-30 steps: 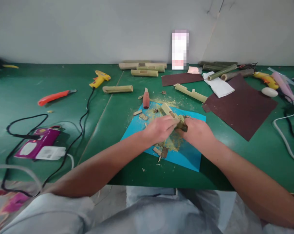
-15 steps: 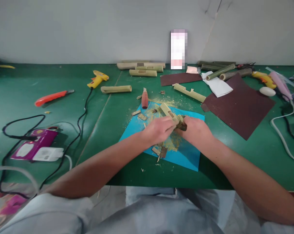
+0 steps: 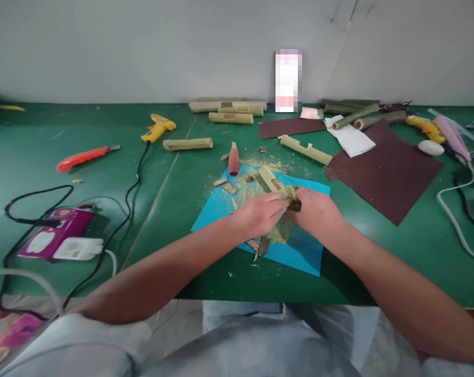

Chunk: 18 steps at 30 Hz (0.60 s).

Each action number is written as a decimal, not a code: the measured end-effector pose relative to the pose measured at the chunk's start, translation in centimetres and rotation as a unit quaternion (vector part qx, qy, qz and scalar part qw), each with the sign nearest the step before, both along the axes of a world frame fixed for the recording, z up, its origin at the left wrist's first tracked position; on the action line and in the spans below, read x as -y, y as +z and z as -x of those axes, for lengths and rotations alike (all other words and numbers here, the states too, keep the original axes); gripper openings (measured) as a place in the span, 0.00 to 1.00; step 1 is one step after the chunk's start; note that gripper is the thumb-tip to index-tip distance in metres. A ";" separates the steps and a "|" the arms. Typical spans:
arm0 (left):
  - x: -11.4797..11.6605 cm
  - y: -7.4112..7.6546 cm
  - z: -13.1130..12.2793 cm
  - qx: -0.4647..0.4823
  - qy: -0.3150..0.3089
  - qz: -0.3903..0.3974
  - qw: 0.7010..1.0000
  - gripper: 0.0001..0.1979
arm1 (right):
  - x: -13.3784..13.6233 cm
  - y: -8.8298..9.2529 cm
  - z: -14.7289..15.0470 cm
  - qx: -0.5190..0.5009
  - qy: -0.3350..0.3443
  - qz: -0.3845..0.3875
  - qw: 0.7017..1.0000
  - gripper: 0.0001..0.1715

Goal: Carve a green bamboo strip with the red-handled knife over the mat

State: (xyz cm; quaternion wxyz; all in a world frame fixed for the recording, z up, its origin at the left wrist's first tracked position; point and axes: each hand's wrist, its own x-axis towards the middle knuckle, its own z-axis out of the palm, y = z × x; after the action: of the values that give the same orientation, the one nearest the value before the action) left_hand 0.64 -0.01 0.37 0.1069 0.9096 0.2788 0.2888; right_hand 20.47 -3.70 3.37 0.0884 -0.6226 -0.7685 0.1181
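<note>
Forearms, two, bare: both reach in over the near edge of the green table [image 3: 158,272], elbows wide, converging at the middle.

Sheet, blue [image 3: 303,256]: flat, one corner toward the near edge, strewn with shavings. On its near part, a dark chip [image 3: 263,245], same place as half a second ago; the greenish scraps above it, visible then, are now covered by the left hand.

Left hand [image 3: 256,213]: moved slightly nearer the body since the previous frame. Back of hand up, fingers drawn together and pointing right, closed on the near part of the bamboo tube.

Right hand [image 3: 317,207]: practically unmoved. Knuckles up, fingers curled inward beside the left fingertips, next to a dark piece [image 3: 295,205] at the tube's near end; what the fingers pinch is hidden, cannot tell.

Bamboo tube [image 3: 270,178]: one, pale, with a cut slot; above the blue sheet, far end pointing up and left; position little changed.

Tool, red-handled [image 3: 233,161]: lying beyond the left hand, blade away from the body.

Notched tube [image 3: 305,151]: farther right, touching the brown sheet [image 3: 390,178]; unmoved.

Slotted tube [image 3: 231,118]: near the wall, lying lengthwise.
</note>
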 end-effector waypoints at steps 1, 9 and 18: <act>-0.1 0.0 0.0 0.004 -0.003 -0.001 1.000 0.14 | 0.0 0.0 0.0 -0.002 -0.002 -0.002 1.000 0.12; 0.0 -0.2 0.2 -0.003 -0.007 0.007 1.000 0.15 | 0.1 0.2 0.0 -0.006 -0.008 0.002 1.000 0.11; -0.2 -0.5 0.2 0.017 0.000 -0.003 1.000 0.15 | 0.1 0.0 -0.1 -0.001 -0.008 0.001 1.000 0.12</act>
State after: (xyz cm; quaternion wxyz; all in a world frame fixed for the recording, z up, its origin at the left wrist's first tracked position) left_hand 0.42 0.17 -0.12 0.1094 0.9049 0.2761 0.3050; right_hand 20.55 -3.82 3.35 0.0892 -0.6285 -0.7636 0.1184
